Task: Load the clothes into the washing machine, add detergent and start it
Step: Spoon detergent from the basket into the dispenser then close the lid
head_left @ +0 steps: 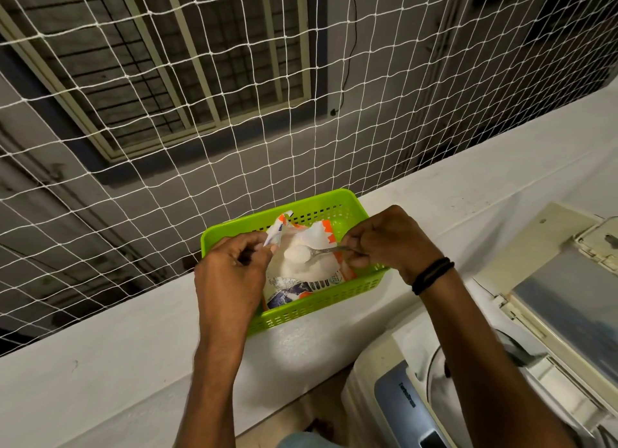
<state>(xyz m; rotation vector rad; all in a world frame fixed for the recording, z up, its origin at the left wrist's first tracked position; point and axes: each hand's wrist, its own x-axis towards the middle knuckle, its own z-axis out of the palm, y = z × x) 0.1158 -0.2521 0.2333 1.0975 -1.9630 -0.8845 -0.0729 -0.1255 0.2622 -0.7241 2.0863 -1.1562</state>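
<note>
A white, orange and blue detergent packet (302,273) lies open inside a green plastic basket (334,305) on a white ledge. My left hand (230,273) pinches the packet's torn top edge and holds it open. My right hand (388,240) grips the handle of a metal spoon (314,253), whose bowl is heaped with white powder just above the packet's mouth. The top-loading washing machine (468,364) stands at the lower right with its lid (568,297) raised.
The white ledge (133,364) runs from lower left to upper right. A white safety net (167,130) rises behind it, directly beyond the basket. The machine's grey control panel (401,404) is near my right forearm. A dark band circles my right wrist.
</note>
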